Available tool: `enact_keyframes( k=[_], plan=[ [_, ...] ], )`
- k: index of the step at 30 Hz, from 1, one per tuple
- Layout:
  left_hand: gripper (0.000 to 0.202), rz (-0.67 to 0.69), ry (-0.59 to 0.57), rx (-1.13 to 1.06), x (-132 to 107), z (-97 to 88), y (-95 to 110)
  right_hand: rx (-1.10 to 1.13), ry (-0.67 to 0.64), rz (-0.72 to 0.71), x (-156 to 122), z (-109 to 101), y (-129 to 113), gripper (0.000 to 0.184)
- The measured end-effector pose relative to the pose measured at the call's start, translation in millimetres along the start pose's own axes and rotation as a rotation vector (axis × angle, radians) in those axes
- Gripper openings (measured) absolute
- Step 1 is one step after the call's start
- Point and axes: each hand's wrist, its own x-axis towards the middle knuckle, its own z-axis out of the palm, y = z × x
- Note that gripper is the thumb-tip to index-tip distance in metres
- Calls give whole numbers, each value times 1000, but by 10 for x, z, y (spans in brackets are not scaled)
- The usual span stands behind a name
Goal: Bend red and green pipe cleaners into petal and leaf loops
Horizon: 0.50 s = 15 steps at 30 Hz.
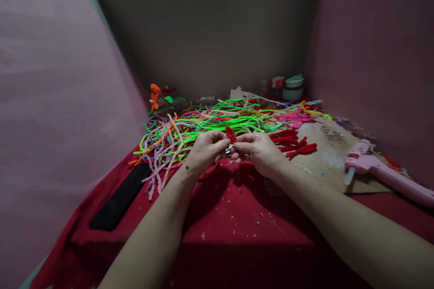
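Between my two hands is a small red pipe-cleaner loop (pixel 231 134), pointing up from the pinched fingertips. My left hand (pixel 208 145) is closed on its left side, thumb and forefinger together. From the right, my right hand (pixel 256 149) pinches near the base of the same loop. A small shiny metal piece (pixel 229 149) shows between the hands; which hand it rests in I cannot tell. Just right of my right hand lie several red pipe-cleaner loops (pixel 298 146). Behind both hands spreads a heap of coloured pipe cleaners (pixel 233 119), mostly bright green.
A pink glue gun (pixel 373 162) lies on a cardboard sheet (pixel 334 156) at the right. A black flat object (pixel 118 201) is on the red cloth (pixel 233 221) at the left. An orange pipe-cleaner flower (pixel 155 95) and a lidded container (pixel 293 88) stand at the back.
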Motion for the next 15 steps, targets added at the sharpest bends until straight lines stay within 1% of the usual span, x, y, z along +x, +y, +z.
enact_keyframes(
  k=[5, 7, 12, 15],
  plan=[
    [10, 73, -30, 21, 10, -13, -31, 8, 3, 44, -25, 21, -27, 3],
    [10, 83, -64, 28, 4, -24, -26, 11, 14, 61, -34, 39, -35, 5],
    [11, 41, -147, 127, -28, -70, 20, 8, 19, 68, -47, 57, -29, 8],
    [9, 81, -170, 200, -26, -76, -3, -2, 9, 66, -51, 50, -17, 11]
  ],
)
